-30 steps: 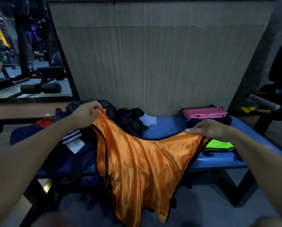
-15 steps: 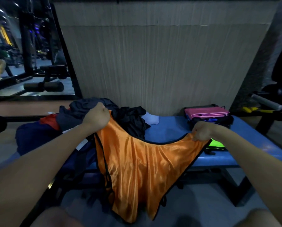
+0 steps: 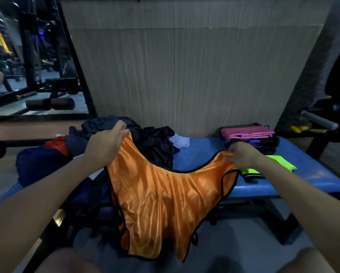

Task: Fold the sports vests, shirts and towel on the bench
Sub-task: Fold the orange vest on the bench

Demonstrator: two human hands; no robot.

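Behind orange vest (image 3: 161,198): black clothes heap (image 3: 155,142), folded stack (image 3: 250,136).

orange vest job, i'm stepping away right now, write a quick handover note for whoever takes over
Left hand: pinches one top corner of the shiny orange satin vest with black trim.
Right hand: pinches the other top corner; the vest hangs spread over the front edge of the blue padded bench.
Done: a folded stack topped by pink cloth at back right, a neon green folded piece beside it.
Left: fold this vest, then the dark crumpled heap of clothes at the back left.
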